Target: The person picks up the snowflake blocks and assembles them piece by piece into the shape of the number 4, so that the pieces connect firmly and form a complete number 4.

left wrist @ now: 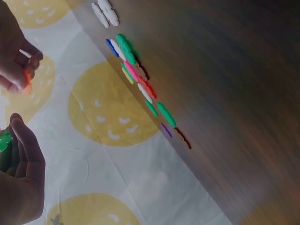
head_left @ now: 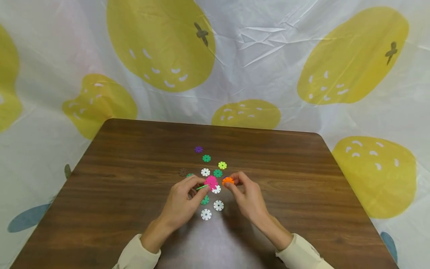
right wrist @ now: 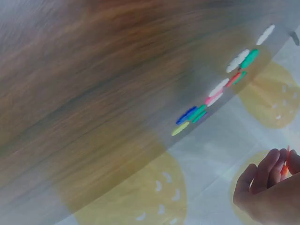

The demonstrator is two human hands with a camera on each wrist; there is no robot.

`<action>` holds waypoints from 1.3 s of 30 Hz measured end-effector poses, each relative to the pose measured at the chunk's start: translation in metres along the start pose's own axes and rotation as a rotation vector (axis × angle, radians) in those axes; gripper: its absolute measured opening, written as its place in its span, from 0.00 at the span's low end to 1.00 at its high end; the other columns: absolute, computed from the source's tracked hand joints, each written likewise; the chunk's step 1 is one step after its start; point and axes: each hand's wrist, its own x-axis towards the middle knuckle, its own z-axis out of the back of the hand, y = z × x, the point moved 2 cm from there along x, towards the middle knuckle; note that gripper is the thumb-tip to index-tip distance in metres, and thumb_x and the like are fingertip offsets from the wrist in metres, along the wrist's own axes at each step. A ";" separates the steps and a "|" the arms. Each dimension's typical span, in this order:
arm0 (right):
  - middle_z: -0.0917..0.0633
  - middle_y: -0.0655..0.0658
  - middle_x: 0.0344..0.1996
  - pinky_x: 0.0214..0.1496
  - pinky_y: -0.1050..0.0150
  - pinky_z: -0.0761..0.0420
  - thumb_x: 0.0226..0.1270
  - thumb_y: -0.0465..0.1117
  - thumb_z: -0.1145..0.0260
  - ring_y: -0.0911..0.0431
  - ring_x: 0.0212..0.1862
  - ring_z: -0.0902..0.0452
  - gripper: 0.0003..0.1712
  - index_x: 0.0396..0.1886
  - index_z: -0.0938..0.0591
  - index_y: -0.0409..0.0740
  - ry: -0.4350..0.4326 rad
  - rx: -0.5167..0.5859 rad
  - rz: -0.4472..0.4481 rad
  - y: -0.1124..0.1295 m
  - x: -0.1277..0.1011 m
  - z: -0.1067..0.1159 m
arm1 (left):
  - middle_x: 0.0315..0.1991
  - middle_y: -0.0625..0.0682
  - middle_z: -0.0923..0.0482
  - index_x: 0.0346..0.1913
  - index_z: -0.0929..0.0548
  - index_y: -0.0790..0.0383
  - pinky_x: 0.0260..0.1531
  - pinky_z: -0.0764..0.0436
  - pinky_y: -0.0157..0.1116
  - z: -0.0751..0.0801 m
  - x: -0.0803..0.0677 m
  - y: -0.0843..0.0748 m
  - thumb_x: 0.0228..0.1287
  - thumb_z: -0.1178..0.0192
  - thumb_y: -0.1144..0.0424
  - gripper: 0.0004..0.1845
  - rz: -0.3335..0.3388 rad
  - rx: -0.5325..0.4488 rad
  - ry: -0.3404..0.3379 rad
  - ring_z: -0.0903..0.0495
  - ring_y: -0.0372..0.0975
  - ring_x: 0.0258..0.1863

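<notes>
Item: plastic snowflake discs on wooden table (head_left: 127,157).
- L hand (head_left: 183,201): fingers curled, pinching pink disc (head_left: 211,182) w/ a light-green disc (head_left: 202,187) slotted edge-on into it.
- R hand (head_left: 246,196): thumb + fingertips pinching orange disc (head_left: 228,181), just right of pink disc, small gap betw. them.
- Loose discs rel. to pink disc: white (head_left: 205,172) + green (head_left: 218,173) just behind; yellow-green (head_left: 222,165), green (head_left: 206,158), purple (head_left: 199,149) further back; brown (head_left: 183,172) back-left; two white (head_left: 206,214) nearer the person.
- Writing/labels: none legible.
- Views: head shows disc faces; wrist cams show discs edge-on only, blurred. L wrist alone shows a green disc (left wrist: 4,139) in the near hand.
</notes>
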 end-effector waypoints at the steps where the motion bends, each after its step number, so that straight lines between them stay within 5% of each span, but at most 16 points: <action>1: 0.21 0.59 0.26 0.26 0.71 0.29 0.57 0.49 0.34 0.63 0.26 0.29 0.06 0.33 0.23 0.60 -0.003 -0.003 0.008 0.001 0.000 0.001 | 0.28 0.37 0.23 0.37 0.18 0.51 0.24 0.24 0.26 0.000 0.000 0.000 0.57 0.37 0.57 0.06 0.001 0.005 -0.003 0.27 0.28 0.23; 12: 0.21 0.59 0.28 0.32 0.71 0.27 0.57 0.49 0.34 0.65 0.33 0.27 0.08 0.35 0.23 0.58 -0.039 -0.012 0.106 0.013 -0.004 0.008 | 0.26 0.36 0.25 0.36 0.17 0.50 0.21 0.27 0.25 -0.001 0.000 0.001 0.57 0.37 0.56 0.06 0.021 0.048 -0.011 0.30 0.28 0.21; 22: 0.21 0.57 0.29 0.39 0.68 0.26 0.59 0.50 0.37 0.64 0.36 0.26 0.09 0.38 0.23 0.57 -0.040 0.085 0.119 0.022 -0.004 0.014 | 0.27 0.36 0.24 0.37 0.18 0.50 0.22 0.27 0.25 -0.001 -0.001 0.002 0.58 0.38 0.54 0.06 0.029 0.074 -0.002 0.30 0.27 0.21; 34: 0.17 0.49 0.30 0.45 0.70 0.25 0.59 0.37 0.36 0.59 0.38 0.22 0.05 0.35 0.20 0.44 -0.051 0.175 0.192 0.061 -0.008 0.025 | 0.29 0.35 0.24 0.39 0.18 0.48 0.24 0.25 0.25 -0.001 0.000 -0.003 0.61 0.42 0.53 0.07 0.039 0.054 0.028 0.27 0.27 0.23; 39: 0.16 0.53 0.30 0.45 0.70 0.24 0.59 0.39 0.36 0.62 0.38 0.21 0.06 0.36 0.19 0.51 -0.056 0.213 0.245 0.045 -0.005 0.017 | 0.30 0.35 0.23 0.40 0.18 0.48 0.25 0.24 0.26 0.000 0.000 -0.004 0.62 0.42 0.54 0.07 0.045 0.039 0.027 0.26 0.29 0.23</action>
